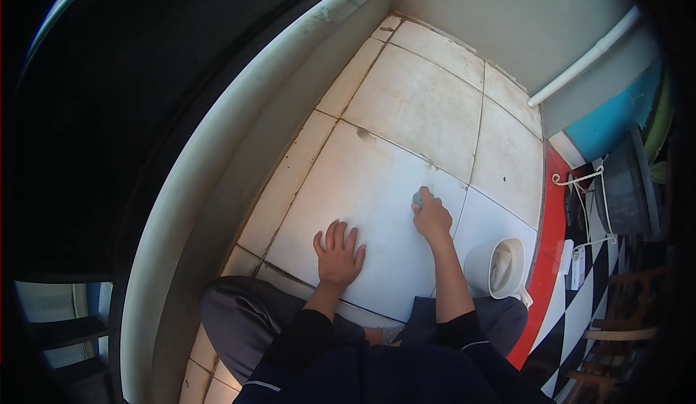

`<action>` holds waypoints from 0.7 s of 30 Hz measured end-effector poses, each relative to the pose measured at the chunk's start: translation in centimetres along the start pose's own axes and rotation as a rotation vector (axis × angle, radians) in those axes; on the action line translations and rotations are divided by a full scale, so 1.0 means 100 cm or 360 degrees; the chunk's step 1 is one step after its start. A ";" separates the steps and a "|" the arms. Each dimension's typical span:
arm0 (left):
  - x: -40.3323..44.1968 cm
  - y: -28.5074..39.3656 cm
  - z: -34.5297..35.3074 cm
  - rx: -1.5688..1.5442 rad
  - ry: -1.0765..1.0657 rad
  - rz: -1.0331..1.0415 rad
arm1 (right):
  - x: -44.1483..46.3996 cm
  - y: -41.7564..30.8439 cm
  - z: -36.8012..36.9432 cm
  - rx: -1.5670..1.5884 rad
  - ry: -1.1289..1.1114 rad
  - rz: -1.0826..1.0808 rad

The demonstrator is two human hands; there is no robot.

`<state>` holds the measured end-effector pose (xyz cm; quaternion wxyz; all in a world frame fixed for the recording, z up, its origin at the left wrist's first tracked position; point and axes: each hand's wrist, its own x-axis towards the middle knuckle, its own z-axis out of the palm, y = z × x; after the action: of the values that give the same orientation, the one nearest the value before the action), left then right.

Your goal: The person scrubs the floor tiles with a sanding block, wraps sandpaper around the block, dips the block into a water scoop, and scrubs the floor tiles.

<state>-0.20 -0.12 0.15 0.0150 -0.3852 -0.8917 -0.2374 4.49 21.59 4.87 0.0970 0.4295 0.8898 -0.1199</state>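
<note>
My left hand [339, 254] lies flat on a white floor tile [384, 259], its fingers spread and nothing under them that I can see. To its right, my right hand [432, 217] is closed round a small grey-green scrubbing pad [417, 199], which it presses on the same tile near the grout line. Part of the pad is hidden by the fingers. Beside my right knee stands a white dipper [499, 268] with a pale cloth-like thing inside. Brownish stains mark the tiles farther off.
A low wall [239, 135] runs along the left. At the back a white pipe [586, 57] slants against the grey wall. On the right are a red floor strip [552, 215], a dark pot [629, 186] with white rope, and brown wooden items [623, 335].
</note>
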 end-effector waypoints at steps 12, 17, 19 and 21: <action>0.000 0.000 0.000 0.0021 -0.0014 0.0014 | 0.090 0.001 -0.027 0.0013 0.0069 0.0133; -0.001 0.000 0.001 0.0014 -0.0037 0.0016 | 0.039 0.015 -0.003 0.0051 0.0012 0.0003; 0.000 0.000 0.002 0.0020 -0.0016 0.0020 | -0.002 0.008 -0.003 0.0013 -0.0010 0.0001; 0.001 0.001 0.001 0.0024 -0.0022 0.0024 | -0.024 0.006 0.003 0.0051 0.0052 0.0013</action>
<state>-0.20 0.01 0.12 0.0137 -0.3934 -0.8906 -0.2277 6.45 20.07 5.16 0.0760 0.4364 0.8875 -0.1269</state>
